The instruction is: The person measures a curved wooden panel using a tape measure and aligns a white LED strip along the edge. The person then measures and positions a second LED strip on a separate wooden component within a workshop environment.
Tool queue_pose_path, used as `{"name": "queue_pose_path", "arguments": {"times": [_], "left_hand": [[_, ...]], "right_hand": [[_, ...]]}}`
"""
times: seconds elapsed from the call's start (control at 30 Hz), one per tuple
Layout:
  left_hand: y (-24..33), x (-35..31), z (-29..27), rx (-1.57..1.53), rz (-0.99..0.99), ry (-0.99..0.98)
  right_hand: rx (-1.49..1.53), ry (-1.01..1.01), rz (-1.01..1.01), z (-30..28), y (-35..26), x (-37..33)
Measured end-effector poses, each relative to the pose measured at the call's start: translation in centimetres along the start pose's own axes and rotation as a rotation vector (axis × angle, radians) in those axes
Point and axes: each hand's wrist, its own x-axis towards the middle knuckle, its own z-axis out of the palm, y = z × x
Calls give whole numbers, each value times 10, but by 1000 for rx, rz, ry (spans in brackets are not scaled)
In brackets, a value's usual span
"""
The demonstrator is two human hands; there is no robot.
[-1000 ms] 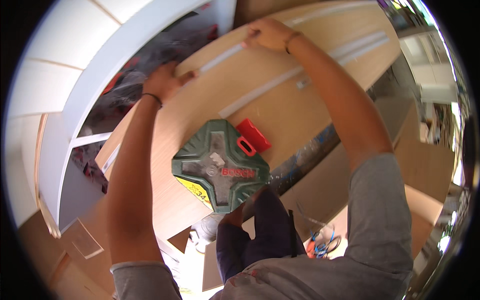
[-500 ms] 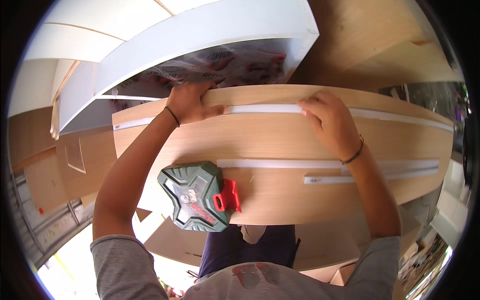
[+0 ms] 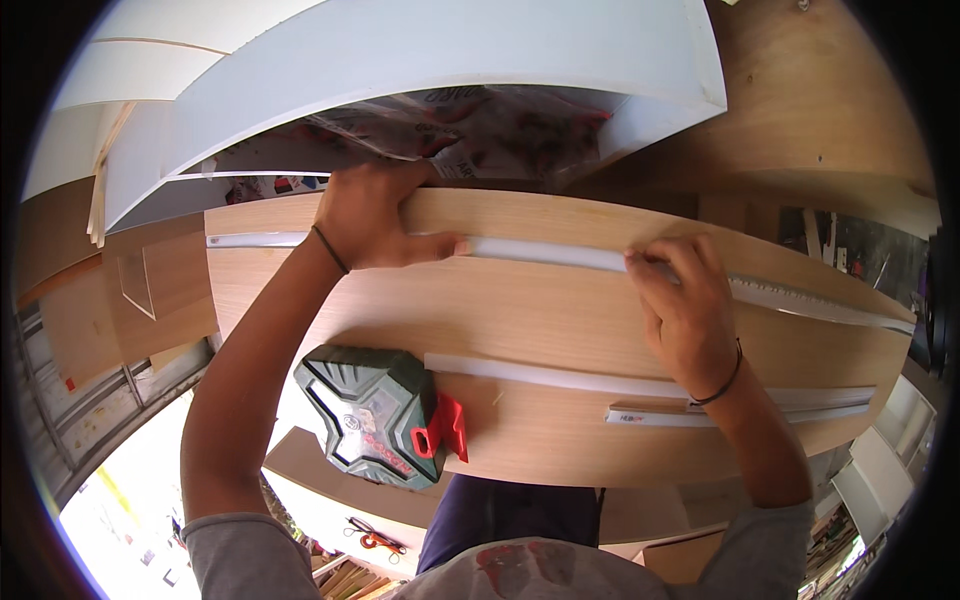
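Observation:
Across a light wood-grain board (image 3: 540, 315) runs a long white strip (image 3: 550, 252), close to the board's far edge. My left hand (image 3: 368, 215) grips that edge, its fingers over the far side and its thumb laid on the strip. Farther right, my right hand (image 3: 690, 310) pinches the same strip between thumb and fingertips. Beyond this hand the strip looks shiny and slightly ridged. Nearer me lie a second white strip (image 3: 540, 373) and a shorter white piece (image 3: 650, 416). A dark green tool case (image 3: 365, 415) with a red latch (image 3: 452, 428) rests at the board's near left.
Past the board stands a white open-fronted cabinet (image 3: 480, 55), with printed plastic film (image 3: 400, 130) inside. Brown panels (image 3: 170, 270) lean at the left. On a lower surface near my legs are orange-handled scissors (image 3: 375, 540). Offcuts (image 3: 835, 545) are piled at the lower right.
The whole view has shifted and tilted, with the board lower at the right. My right hand's fingers are more curled on the strip. My left hand keeps its hold.

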Motion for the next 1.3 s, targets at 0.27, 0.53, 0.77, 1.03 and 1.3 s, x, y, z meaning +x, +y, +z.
{"name": "queue_pose_path", "arguments": {"times": [0.27, 0.53, 0.77, 1.03, 1.3], "left_hand": [[4, 2, -2, -29, -5, 5], [19, 16, -3, -78, -22, -206], [52, 31, 7, -68, 22, -219], [67, 37, 7, -47, -44, -265], [72, 46, 11, -113, -1, -332]], "right_hand": [[-85, -51, 7, -5, -12, 4], [-27, 22, 13, 4, -9, 5], [-28, 50, 24, 8, -15, 7], [-18, 45, 38, 9, -13, 5], [-32, -9, 51, 7, -19, 5]]}}
